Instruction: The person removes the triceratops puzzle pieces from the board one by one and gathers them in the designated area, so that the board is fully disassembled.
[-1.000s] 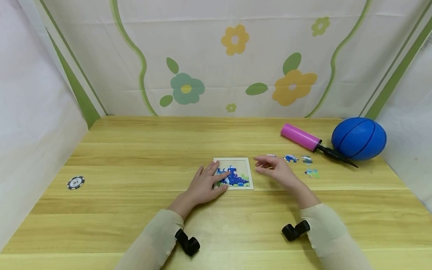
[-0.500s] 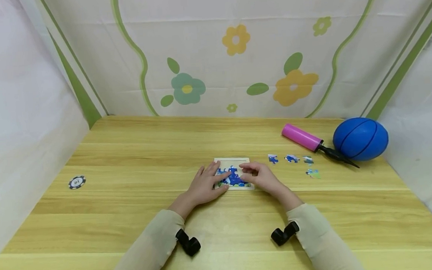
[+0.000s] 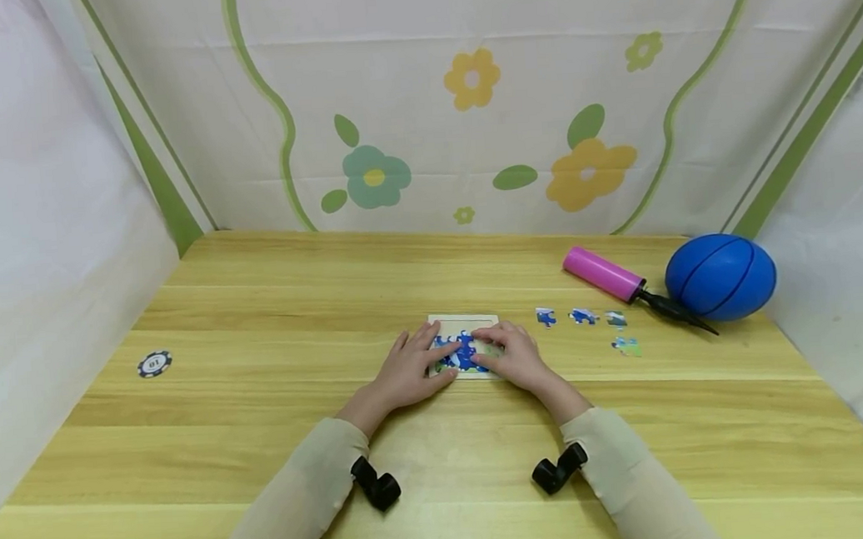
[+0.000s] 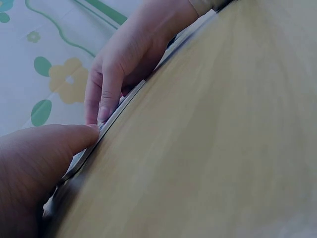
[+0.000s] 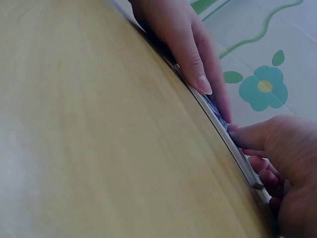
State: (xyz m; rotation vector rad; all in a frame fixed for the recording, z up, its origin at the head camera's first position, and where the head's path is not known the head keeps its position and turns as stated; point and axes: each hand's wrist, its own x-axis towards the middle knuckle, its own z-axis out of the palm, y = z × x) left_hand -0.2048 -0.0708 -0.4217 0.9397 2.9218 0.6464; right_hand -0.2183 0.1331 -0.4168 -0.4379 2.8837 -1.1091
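Observation:
A square jigsaw puzzle in a pale tray [image 3: 462,318] lies on the table, partly filled with blue pieces [image 3: 467,352]. My left hand [image 3: 408,367] rests over its left side with fingers spread; the thumb is at the near edge. From the right, my right hand [image 3: 516,355] reaches over the tray, bent fingers and thumb touching the blue pieces, with a gap between thumb and forefinger. Both wrist views look along the tray's edge [image 5: 218,124]; there the right thumb [image 5: 252,135] touches the puzzle, and the left thumb [image 4: 74,137] lies at its rim. The fingers hide much of the picture.
Several loose jigsaw pieces [image 3: 583,316] lie right of the tray. Behind them are a pink hand pump [image 3: 603,274] with a black handle and a blue ball [image 3: 721,277]. A poker chip [image 3: 154,364] lies far left. A flowered curtain [image 3: 419,95] stands behind the table.
My right hand has moved left from beside the loose pieces onto the puzzle, uncovering a loose piece on the table. My left hand has stayed in place.

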